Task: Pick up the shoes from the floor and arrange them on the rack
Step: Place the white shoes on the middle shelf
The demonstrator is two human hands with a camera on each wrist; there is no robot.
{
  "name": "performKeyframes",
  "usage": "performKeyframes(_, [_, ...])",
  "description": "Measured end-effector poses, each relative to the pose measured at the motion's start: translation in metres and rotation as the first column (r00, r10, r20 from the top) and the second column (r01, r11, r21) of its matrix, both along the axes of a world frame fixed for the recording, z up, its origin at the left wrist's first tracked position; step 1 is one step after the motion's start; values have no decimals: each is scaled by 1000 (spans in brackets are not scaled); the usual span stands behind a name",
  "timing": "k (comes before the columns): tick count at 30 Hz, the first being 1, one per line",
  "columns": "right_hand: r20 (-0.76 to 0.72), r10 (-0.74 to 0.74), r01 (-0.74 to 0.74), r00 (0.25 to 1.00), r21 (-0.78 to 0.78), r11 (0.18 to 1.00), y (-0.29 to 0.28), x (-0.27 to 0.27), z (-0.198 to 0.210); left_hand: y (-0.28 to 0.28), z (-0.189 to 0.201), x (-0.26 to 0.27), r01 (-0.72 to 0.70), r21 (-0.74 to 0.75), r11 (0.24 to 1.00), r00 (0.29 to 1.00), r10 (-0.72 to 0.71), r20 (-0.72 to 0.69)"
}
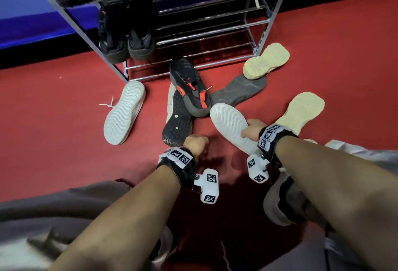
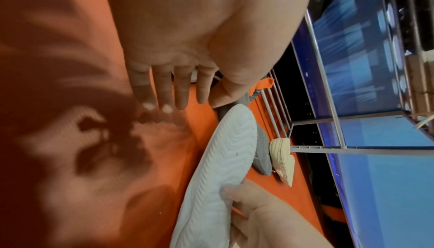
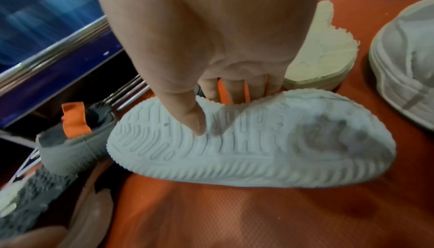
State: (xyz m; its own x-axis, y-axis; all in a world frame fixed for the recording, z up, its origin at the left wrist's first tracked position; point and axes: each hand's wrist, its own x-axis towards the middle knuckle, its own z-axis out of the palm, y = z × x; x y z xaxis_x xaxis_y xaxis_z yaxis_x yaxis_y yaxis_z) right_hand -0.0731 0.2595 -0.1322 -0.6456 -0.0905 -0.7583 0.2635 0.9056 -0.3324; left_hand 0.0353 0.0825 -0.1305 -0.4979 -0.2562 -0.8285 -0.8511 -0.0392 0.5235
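My right hand [image 1: 251, 129] grips a white shoe [image 1: 230, 125] that is turned sole up just above the red floor. In the right wrist view the thumb presses the ridged sole of that white shoe [image 3: 258, 146] and the fingers [image 3: 234, 88] curl over its far edge. My left hand [image 1: 195, 144] hovers over bare floor left of it, holding nothing. Its fingers [image 2: 164, 92] point down, nearly straight. The matching white shoe [image 1: 123, 112] lies sole up at the rack's front left foot. The metal rack [image 1: 204, 33] stands ahead.
A black and orange shoe [image 1: 189, 87] lies on a black-soled shoe [image 1: 177, 119]. A grey-soled shoe [image 1: 237, 92] and two cream shoes [image 1: 266, 60] [image 1: 301, 111] lie to the right. A black pair [image 1: 127, 33] and several more shoes sit on the rack.
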Motion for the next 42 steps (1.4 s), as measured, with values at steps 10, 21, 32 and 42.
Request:
performKeyframes(10, [204, 172, -170, 964, -26, 985, 0, 1, -8, 18, -1, -8, -7, 177, 984, 998, -4, 65])
performKeyframes(21, [91, 91, -50, 992, -375, 926, -3, 1, 42, 49, 28, -28, 56, 280, 958, 984, -5, -179])
performKeyframes(32, [60, -63, 87, 996, -639, 764, -24, -3, 95, 10, 56, -25, -175, 494, 852, 897, 344, -277])
performKeyframes(42, [158, -65, 149, 985, -604, 783, -31, 7, 82, -35, 60, -17, -201, 625, 754, 822, 477, -312])
